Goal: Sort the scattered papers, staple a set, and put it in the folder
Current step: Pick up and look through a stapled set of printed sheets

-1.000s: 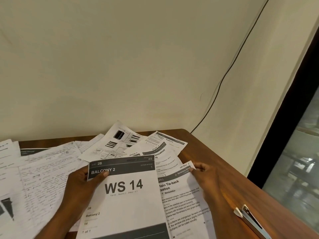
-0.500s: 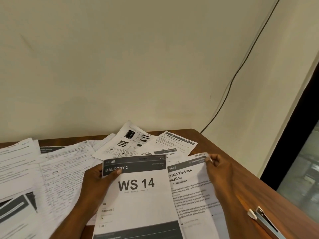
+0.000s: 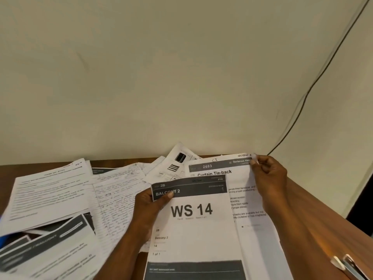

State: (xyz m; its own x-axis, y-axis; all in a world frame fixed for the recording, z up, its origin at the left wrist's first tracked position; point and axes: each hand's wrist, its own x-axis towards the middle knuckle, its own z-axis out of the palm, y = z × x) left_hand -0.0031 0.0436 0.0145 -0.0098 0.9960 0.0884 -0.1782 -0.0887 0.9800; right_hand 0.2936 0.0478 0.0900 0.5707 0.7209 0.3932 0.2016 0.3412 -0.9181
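We see the left hand (image 3: 148, 207) gripping the top left corner of the "WS 14" sheet (image 3: 193, 235), thumb pressed on its dark "BALCONY 2" header and fingers curled behind the page. The right hand (image 3: 269, 178) pinches the top right corner of the "Curtain Tie-back" sheet (image 3: 248, 199) between thumb and fingertips, with that corner raised near the wall. The "WS 14" sheet overlaps the left part of the "Curtain Tie-back" sheet, and both lie over the near right part of the brown wooden worktop (image 3: 327, 223). To the left, loose papers are spread across the worktop: a handwritten lined page (image 3: 117, 199), a printed text page (image 3: 48, 190) and a page with dark banners (image 3: 50, 245) at the near left. Behind the held sheets sits a page with dark product pictures (image 3: 177, 160). A stapler (image 3: 350, 266) lies at the near right edge. A thin black cable (image 3: 314, 83) runs down the wall.
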